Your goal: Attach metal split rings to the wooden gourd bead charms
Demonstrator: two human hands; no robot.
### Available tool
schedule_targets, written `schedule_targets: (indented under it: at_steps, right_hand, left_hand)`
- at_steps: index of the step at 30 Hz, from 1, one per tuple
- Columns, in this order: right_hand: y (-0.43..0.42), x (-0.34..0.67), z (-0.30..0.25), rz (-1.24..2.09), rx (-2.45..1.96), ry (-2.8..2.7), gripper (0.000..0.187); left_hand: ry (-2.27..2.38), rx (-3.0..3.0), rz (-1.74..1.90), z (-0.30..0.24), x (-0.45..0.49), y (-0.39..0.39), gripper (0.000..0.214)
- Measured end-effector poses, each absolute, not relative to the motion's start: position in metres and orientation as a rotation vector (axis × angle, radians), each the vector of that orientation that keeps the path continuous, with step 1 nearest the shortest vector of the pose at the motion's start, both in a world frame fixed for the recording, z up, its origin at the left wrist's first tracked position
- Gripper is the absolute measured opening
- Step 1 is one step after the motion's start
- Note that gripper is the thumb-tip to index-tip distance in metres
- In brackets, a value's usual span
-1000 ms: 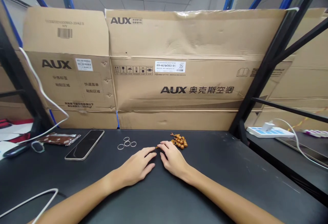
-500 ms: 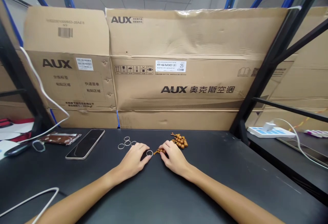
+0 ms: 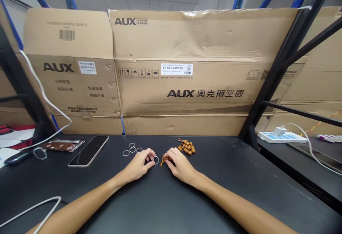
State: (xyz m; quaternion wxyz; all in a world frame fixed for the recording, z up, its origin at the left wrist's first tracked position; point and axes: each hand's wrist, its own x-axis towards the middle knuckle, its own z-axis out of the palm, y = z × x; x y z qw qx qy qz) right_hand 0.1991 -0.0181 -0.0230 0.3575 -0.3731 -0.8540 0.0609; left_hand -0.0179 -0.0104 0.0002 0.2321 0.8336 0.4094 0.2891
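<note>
My left hand (image 3: 140, 163) pinches a thin metal ring (image 3: 156, 160) between thumb and fingers, low over the black table. Just right of it, my right hand (image 3: 178, 162) has its fingers closed on a brown wooden gourd pendant, mostly hidden, whose orange cord loop (image 3: 161, 161) sticks out toward the ring. Ring and cord are apart by a small gap. Several loose metal rings (image 3: 133, 149) lie behind my left hand. Beyond my right hand sits a small heap of gourd pendants (image 3: 189, 147) with orange cords.
A phone (image 3: 89, 151) lies on the left of the table (image 3: 171, 202), beside a brown packet (image 3: 63, 145) and a white cable (image 3: 57, 199). Cardboard boxes (image 3: 181, 84) stand along the back. At right, beyond a black rack post (image 3: 269, 80), is a power strip (image 3: 283, 137).
My left fingers have closed on the ring, which was between parted thumb and fingers before. The cord loop in my right hand now hangs lower toward me.
</note>
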Motion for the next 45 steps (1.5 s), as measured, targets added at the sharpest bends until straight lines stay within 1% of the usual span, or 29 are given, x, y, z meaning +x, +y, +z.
schedule_targets:
  at_steps: [6,11,14,26,38,45]
  right_hand:
    - [-0.0192,0.1992,-0.0215,0.309,-0.886,-2.151,0.014]
    - [-0.0213,0.1972,-0.0192,0.332,-0.852,-2.125,0.011]
    - [-0.0237,0.1959,-0.0168,0.344,-0.833,-2.111,0.010]
    - [-0.0248,0.1952,-0.0169,0.294,-0.787,-2.118,0.011]
    - [-0.0261,0.1952,-0.0161,0.295,-0.799,-2.145,0.012]
    - [-0.0253,0.1949,-0.0167,0.266,-0.815,-2.144,0.013]
  left_hand:
    - [1.099,2.182,0.847,0.0008,-0.0171,-0.0125,0.016]
    - [1.103,2.142,0.857,0.0025,-0.0167,-0.0142,0.020]
    - [1.091,2.154,0.858,0.0045,-0.0162,-0.0162,0.019]
    - [0.978,2.210,0.882,0.0083,-0.0155,-0.0198,0.013]
    - [1.026,2.251,0.814,0.0048,-0.0161,-0.0174,0.016]
    - [1.009,2.297,0.865,0.0001,-0.0173,-0.0159,0.018]
